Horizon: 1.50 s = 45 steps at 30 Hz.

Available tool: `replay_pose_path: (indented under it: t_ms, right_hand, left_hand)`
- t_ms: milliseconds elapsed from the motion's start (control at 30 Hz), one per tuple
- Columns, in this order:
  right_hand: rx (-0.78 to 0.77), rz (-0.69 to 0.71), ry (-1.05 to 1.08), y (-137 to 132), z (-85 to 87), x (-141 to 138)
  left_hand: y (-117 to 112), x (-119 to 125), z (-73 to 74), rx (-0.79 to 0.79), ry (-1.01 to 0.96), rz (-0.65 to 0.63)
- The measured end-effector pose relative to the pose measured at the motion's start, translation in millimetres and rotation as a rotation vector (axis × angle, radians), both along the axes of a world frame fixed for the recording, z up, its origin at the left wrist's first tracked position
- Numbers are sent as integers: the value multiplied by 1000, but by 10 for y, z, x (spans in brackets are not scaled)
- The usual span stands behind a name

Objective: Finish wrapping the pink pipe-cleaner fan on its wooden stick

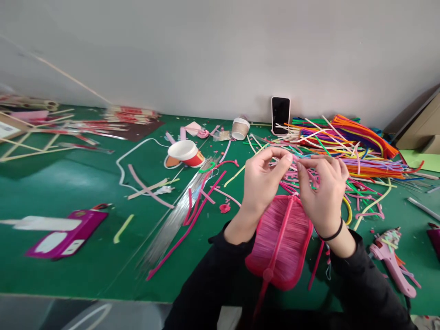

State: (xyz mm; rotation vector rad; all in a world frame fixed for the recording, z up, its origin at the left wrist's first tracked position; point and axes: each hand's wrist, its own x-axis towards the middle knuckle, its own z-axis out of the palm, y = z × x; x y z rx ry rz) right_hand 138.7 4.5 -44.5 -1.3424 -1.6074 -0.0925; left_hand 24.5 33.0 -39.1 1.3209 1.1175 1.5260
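Observation:
My left hand [263, 181] and my right hand [321, 188] are raised close together over a green table [68, 183]. Both pinch at the top end of a pink fan-shaped piece [280, 238] made of pink threads wound on a pink pipe-cleaner frame. The thumbs and forefingers almost meet at its tip. The piece hangs between my wrists, and its stem points down toward me. A black band sits on my right wrist.
A heap of coloured pipe cleaners [347, 146] lies behind my hands. A pink glue gun [392, 259] is at the right, a phone [281, 114] leans on the wall, paper cups [187, 153] and thin wires [178, 211] lie left, and a magenta box [67, 233] sits far left.

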Motion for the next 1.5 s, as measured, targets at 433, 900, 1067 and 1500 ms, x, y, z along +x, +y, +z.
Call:
replay_pose_path:
  t_ms: [433,900,1067,1500]
  right_hand:
    - [-21,101,-235,87,143,348]
    - [-31,86,-88,19,179,238]
    - [6,18,77,-33,95,40]
    - [-64,120,-112,59,161,284]
  left_hand:
    - [15,-297,174,19,384,-168]
    - [29,-244,152,21,237,-287]
    - [36,-151,70,46,24,-131]
    - [75,-332,116,87,332,-352]
